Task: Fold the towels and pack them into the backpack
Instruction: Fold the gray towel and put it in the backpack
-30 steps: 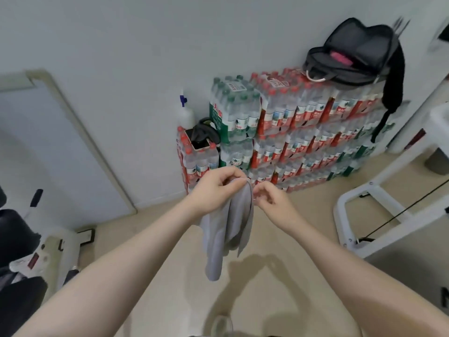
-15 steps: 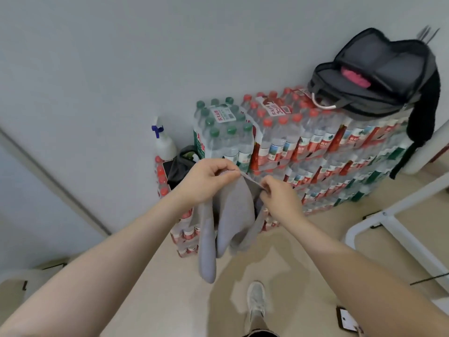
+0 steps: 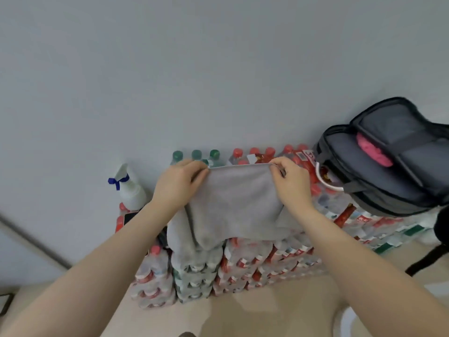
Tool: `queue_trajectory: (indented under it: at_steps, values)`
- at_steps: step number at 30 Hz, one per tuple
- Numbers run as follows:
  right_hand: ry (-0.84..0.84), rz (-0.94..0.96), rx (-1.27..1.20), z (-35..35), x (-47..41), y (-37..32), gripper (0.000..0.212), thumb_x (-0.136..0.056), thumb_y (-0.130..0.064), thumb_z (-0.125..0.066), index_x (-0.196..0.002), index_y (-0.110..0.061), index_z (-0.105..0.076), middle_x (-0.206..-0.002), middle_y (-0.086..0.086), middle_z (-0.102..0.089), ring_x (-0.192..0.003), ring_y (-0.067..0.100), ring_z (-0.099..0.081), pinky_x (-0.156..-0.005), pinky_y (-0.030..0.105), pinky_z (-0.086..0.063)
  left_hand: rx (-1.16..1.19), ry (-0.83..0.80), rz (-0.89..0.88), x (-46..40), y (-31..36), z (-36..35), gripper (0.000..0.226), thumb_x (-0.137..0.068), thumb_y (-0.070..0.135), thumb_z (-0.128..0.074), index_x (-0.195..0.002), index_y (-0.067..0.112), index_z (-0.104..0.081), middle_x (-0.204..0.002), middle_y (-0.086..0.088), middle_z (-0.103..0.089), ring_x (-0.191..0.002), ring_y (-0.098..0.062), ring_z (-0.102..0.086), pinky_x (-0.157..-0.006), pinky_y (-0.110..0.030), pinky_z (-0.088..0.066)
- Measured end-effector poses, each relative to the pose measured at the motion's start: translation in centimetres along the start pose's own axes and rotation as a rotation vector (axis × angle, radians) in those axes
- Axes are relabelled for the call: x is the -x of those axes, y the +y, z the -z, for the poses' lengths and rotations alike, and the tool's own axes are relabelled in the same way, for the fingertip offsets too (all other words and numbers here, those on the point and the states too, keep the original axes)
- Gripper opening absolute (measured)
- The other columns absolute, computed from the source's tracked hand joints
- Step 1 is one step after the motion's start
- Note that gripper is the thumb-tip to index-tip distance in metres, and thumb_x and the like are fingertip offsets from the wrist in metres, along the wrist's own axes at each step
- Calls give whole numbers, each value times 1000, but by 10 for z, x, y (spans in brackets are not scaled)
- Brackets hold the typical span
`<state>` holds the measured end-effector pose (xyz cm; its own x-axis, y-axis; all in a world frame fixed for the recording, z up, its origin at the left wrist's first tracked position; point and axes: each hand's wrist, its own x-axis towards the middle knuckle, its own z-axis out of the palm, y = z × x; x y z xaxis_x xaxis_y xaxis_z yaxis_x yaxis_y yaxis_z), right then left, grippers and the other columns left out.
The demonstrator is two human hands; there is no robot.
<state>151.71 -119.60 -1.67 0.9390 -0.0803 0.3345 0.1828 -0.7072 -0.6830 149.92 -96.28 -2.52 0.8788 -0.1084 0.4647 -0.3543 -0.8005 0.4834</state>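
A grey towel [image 3: 233, 203] is held up in the middle of the frame, its top edge stretched taut between two hands. The upper left corner is pinched by the left hand [image 3: 178, 183] between thumb and curled fingers, and the upper right corner is pinched the same way by the right hand [image 3: 290, 181], with the fingers pressed together on the cloth. The towel hangs in front of a stack of shrink-wrapped bottled-water packs [image 3: 243, 263], with a doubled fold drooping lower at its left side. Green-capped bottles [image 3: 196, 154] are seen just above the left hand, and red-capped bottles [image 3: 254, 152] just above the towel's edge. At the right of the frame, an open grey backpack [image 3: 379, 171] is set on top of the stack, its main compartment unzipped, and a pink towel [image 3: 373, 152] is seen inside it. A white ring handle [image 3: 325, 182] shows at the backpack's left end, near the right hand. At the left of the stack, a white spray bottle [image 3: 130, 188] with a blue trigger stands against the pale wall [image 3: 218, 69].
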Motion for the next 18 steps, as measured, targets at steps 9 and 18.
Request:
queue_trajectory:
  at_steps: [9, 18]
  values:
    - [76, 48, 356, -6, -127, 7, 23, -93, -23, -47, -103, -12, -64, -105, 14, -67, -98, 36, -59, -72, 37, -44, -215, 10, -153, -123, -22, -23, 48, -87, 43, -30, -87, 10, -65, -79, -11, -63, -63, -33, -64, -49, -35, -48]
    - [-91, 73, 573, -58, -193, 50, 24, -93, -20, -46, -101, -5, -62, -107, 18, -63, -100, 35, -57, -79, 38, -41, -260, -259, 56, -156, -78, -78, 39, -92, 35, -49, -122, 10, -51, -116, -10, -61, -103, -31, -59, -83, -35, -42]
